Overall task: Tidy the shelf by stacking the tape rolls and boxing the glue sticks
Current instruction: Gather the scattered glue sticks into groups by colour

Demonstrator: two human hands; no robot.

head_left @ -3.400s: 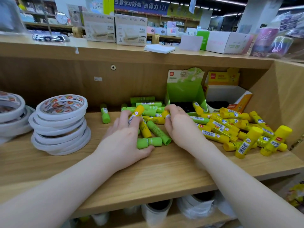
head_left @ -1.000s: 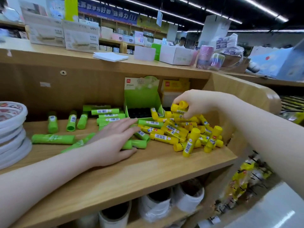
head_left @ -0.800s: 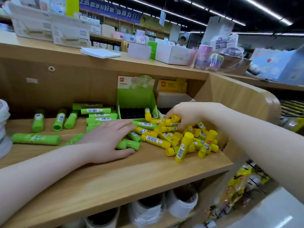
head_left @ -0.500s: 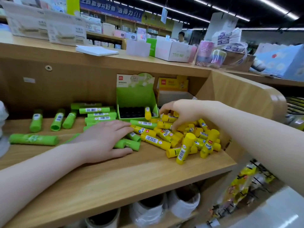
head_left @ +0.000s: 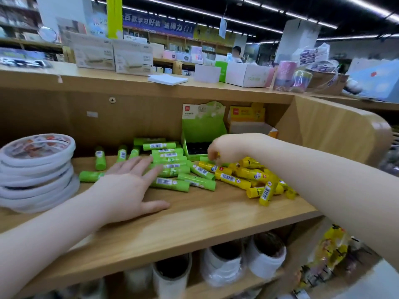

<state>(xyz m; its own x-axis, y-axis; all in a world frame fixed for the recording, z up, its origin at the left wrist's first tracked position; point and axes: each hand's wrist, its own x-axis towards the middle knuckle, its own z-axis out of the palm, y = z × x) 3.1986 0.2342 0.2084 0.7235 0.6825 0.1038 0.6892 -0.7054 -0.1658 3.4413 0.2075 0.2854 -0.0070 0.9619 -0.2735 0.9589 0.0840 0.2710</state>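
**shelfwatcher:** Stationery shop going on in the background, ceiling strip lights running across the top of the frame, and a wooden shelf (head_left: pixel 194 219) filling the lower half. Stack of white tape rolls (head_left: pixel 36 171) is sitting at the far left edge of the frame. Green glue sticks (head_left: pixel 170 167) are lying loose across the middle of the board, yellow glue sticks (head_left: pixel 248 175) piling up just right of them, the two heaps touching where they meet.

**gluefan22:** What are the hands doing?

**shelfwatcher:** Left hand (head_left: pixel 129 186) is lying flat, palm down, fingers spread and straight, fingertips reaching onto the green pile. Not gripping anything. Right hand (head_left: pixel 226 149) is hovering over the inner end of the yellow heap with fingers curled down, and something yellow is peeking out between them, so it's looking like it's pinching a yellow stick. Bit blurry though.

**gluefan22:** And the boxes?

**shelfwatcher:** Green display box (head_left: pixel 203 134) is standing open against the back wall, center frame, right behind that right hand, dark inside. Yellow box (head_left: pixel 248 119) is sitting just to its right, partly hidden by the wrist. Every stick I can see is lying out on the board.
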